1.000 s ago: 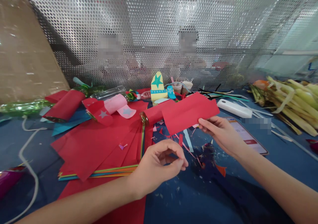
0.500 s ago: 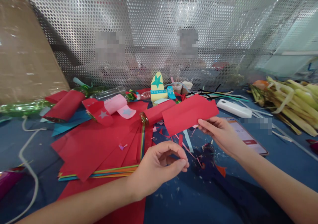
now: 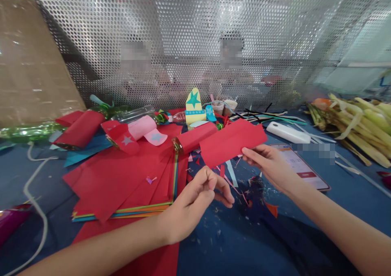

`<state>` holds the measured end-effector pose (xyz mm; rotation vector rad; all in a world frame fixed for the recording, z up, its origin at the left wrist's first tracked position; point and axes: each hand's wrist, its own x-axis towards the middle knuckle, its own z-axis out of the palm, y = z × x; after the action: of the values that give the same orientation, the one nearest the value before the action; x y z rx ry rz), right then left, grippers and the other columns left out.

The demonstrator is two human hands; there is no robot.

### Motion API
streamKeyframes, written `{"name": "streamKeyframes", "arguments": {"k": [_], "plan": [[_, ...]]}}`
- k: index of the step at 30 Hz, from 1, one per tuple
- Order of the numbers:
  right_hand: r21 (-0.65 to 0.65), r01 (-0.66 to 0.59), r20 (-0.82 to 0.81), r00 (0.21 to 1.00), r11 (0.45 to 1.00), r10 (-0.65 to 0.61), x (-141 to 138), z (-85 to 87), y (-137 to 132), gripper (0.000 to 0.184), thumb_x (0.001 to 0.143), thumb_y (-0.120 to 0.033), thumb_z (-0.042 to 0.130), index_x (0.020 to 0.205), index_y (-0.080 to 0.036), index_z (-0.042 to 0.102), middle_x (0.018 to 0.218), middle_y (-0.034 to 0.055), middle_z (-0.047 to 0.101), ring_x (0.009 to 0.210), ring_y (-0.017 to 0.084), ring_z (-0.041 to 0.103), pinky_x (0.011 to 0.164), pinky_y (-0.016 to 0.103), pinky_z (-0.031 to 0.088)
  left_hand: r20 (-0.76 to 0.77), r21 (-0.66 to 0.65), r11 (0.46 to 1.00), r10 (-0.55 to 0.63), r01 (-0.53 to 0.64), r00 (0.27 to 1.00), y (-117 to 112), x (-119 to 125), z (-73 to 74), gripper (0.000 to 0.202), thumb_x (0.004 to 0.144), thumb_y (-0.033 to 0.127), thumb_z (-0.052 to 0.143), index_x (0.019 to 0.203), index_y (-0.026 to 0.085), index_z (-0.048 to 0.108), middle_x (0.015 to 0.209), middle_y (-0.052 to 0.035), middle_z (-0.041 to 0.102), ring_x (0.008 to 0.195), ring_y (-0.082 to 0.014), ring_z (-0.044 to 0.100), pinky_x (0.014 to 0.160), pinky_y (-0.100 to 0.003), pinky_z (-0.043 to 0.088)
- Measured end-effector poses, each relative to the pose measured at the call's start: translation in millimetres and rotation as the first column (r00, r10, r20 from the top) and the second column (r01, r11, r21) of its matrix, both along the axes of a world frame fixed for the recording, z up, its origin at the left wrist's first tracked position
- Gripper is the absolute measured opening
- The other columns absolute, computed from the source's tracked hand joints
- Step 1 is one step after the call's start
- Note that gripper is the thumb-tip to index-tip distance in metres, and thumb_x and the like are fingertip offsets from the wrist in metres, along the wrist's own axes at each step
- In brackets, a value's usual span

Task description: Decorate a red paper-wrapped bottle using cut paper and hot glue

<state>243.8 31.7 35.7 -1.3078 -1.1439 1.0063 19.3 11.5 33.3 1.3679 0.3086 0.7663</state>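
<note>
My right hand (image 3: 269, 166) pinches the lower right edge of a folded red paper strip (image 3: 232, 142) and holds it above the blue table. My left hand (image 3: 195, 200) hovers lower, in front of the strip, with fingers loosely curled and apart and nothing in them. Its fingertips point towards the strip's near end without touching it. A red paper roll (image 3: 192, 137) lies just behind the strip. Under my left forearm spreads a stack of red sheets (image 3: 122, 178) over other coloured paper.
A phone (image 3: 297, 166) lies right of my right hand, with a white case (image 3: 287, 132) behind it. Corn husks (image 3: 354, 125) are piled at the far right. Plastic bottles, paper rockets (image 3: 194, 107) and cups line the perforated metal screen; people sit behind it. Paper scraps litter the table.
My left hand has uncurled from a loose pinch and its fingers now stretch up towards the strip. The right hand with the strip has dropped slightly.
</note>
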Motion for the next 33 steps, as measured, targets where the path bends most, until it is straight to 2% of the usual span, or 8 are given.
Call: {"name": "streamKeyframes", "arguments": {"k": [6,10,12,15,18,22,33], "plan": [[0.005,-0.028,0.003,1.0,1.0,0.028,1,-2.7,0,0.032,0.06,-0.05,0.08,0.06,-0.02,0.07,0.061,0.0015,0.066,0.057,0.012,0.053,0.057,0.026,0.042,-0.015,0.044,0.999,0.004,-0.003,1.0,1,1,-4.6,0.019,0.099,0.029,0.029,0.083,0.021,0.035,0.095,-0.0045,0.05,0.092,-0.0179,0.053,0.088,-0.042,0.047],[0.007,-0.045,-0.006,0.999,0.999,0.045,2,-5.9,1,0.03,0.062,-0.049,0.079,0.061,-0.02,0.07,0.061,0.0007,0.067,0.057,0.011,0.053,0.057,0.024,0.042,-0.024,0.159,0.987,0.01,-0.006,1.0,-1,-1,-5.7,0.016,0.099,0.026,0.027,0.084,0.022,0.029,0.097,-0.0052,0.047,0.094,-0.0175,0.052,0.088,-0.041,0.048],[0.005,-0.049,-0.012,0.999,0.999,0.049,1,-6.8,1,0.03,0.062,-0.049,0.079,0.061,-0.021,0.07,0.061,0.0,0.066,0.057,0.011,0.053,0.057,0.024,0.041,-0.075,0.261,0.965,0.038,-0.017,0.996,-3,-2,-3.9,0.014,0.099,0.021,0.026,0.085,0.022,0.027,0.097,-0.0052,0.048,0.094,-0.0161,0.052,0.086,-0.038,0.048],[0.003,-0.054,-0.021,0.998,0.999,0.054,0,-7.0,0,0.031,0.061,-0.049,0.08,0.06,-0.021,0.069,0.06,-0.0004,0.066,0.056,0.01,0.052,0.056,0.023,0.041,-0.133,0.427,0.904,0.103,-0.037,0.986,-6,-4,-0.5,0.015,0.097,0.012,0.028,0.086,0.023,0.025,0.097,-0.0049,0.051,0.091,-0.0141,0.053,0.083,-0.033,0.046],[-0.003,-0.056,-0.024,0.998,0.998,0.056,-1,-6.4,-1,0.032,0.06,-0.051,0.08,0.059,-0.02,0.069,0.06,0.0001,0.066,0.055,0.01,0.052,0.055,0.023,0.041,-0.141,0.527,0.849,0.143,-0.048,0.98,-8,-5,0.3,0.016,0.094,0.01,0.032,0.089,0.024,0.026,0.098,-0.0055,0.053,0.092,-0.0143,0.055,0.082,-0.031,0.046],[-0.004,-0.052,-0.019,0.998,0.999,0.052,-1,-6.0,-1,0.033,0.06,-0.052,0.08,0.058,-0.02,0.069,0.059,0.0008,0.066,0.055,0.01,0.052,0.054,0.024,0.041,-0.152,0.583,0.811,0.159,-0.041,0.976,-9,-5,-1.5,0.017,0.093,0.009,0.035,0.091,0.024,0.027,0.099,-0.0059,0.055,0.093,-0.0148,0.056,0.082,-0.032,0.047],[0.004,-0.054,-0.006,0.999,0.999,0.054,0,-7.8,-1,0.033,0.06,-0.052,0.08,0.059,-0.02,0.069,0.059,0.0007,0.065,0.054,0.011,0.051,0.054,0.024,0.04,-0.158,0.644,0.764,0.175,-0.033,0.972,-9,-6,1.6,0.018,0.092,0.006,0.034,0.095,0.023,0.029,0.101,-0.0084,0.056,0.096,-0.0153,0.058,0.085,-0.03,0.048]]}}
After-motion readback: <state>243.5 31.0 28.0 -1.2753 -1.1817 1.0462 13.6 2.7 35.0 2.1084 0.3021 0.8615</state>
